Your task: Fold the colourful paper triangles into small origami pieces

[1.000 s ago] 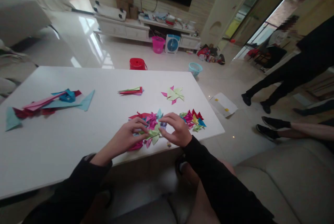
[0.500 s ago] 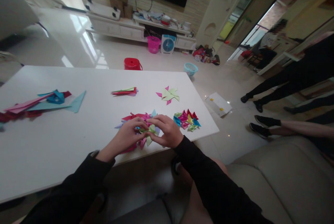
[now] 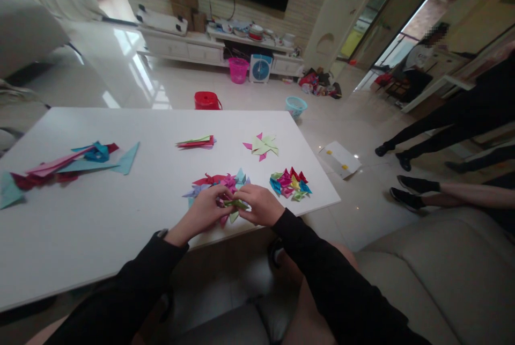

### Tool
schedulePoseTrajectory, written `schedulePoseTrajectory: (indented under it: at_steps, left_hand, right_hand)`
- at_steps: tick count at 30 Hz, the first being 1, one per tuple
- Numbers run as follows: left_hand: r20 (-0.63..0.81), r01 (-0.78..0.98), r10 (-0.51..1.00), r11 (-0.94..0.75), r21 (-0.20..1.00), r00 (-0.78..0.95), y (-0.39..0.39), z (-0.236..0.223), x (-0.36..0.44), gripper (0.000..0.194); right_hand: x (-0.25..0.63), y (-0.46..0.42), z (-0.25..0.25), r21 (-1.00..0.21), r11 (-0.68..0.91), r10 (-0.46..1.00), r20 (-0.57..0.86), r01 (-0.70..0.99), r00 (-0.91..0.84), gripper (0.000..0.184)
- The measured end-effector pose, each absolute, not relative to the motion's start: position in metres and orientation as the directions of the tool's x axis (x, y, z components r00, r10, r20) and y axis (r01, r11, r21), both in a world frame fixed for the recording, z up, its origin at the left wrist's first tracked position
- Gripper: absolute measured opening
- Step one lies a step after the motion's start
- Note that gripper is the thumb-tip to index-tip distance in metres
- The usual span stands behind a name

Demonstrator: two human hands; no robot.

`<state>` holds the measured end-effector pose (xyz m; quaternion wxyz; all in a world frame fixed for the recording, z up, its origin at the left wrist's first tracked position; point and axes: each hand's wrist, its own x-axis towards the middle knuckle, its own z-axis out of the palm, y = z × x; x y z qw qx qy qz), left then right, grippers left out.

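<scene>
While both black-sleeved forearms reach over the near edge of the white table (image 3: 120,227), the left hand (image 3: 207,208) and the right hand (image 3: 260,205) meet, their fingers pinching a green folded paper (image 3: 237,204) between them. It is over a pile of folded pieces (image 3: 215,179) (red, pink, lilac and pale blue show around the hands); whether it touches them, I cannot tell. A cluster of small folded pieces (image 3: 290,184) lies right of the hands, with a green-and-pink pinwheel shape (image 3: 263,146) beyond and a flat stack of folded strips (image 3: 197,142) farther left.
</scene>
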<state>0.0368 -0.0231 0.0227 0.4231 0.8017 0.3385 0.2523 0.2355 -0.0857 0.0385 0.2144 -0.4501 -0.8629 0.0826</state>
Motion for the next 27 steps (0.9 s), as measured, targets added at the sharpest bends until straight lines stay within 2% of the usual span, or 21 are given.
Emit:
schedulePoseTrajectory:
  at_steps: [6, 15, 22, 27]
  left_hand:
    - [0.096, 0.288, 0.763, -0.354, 0.89, 0.639, -0.0241, 0.0243, 0.0391, 0.012]
    - [0.079, 0.316, 0.753, -0.366, 0.875, 0.654, -0.025, 0.0272, 0.04, 0.009]
    - [0.023, 0.262, 0.747, -0.261, 0.929, 0.665, -0.0246, 0.0312, 0.0373, 0.029]
    - [0.033, 0.253, 0.745, -0.267, 0.93, 0.667, -0.0225, 0.0272, 0.0343, 0.022]
  right_hand:
    - [0.2361, -0.0849, 0.035, -0.325, 0.598, 0.801, 0.263, 0.732, -0.538, 0.012]
    - [0.237, -0.0856, 0.0344, -0.354, 0.581, 0.814, 0.229, 0.733, -0.534, 0.006]
    - [0.2392, -0.0841, 0.0364, -0.338, 0.564, 0.825, 0.276, 0.754, -0.493, 0.008]
    - [0.2394, -0.0839, 0.0361, -0.29, 0.561, 0.82, 0.324, 0.775, -0.472, 0.007]
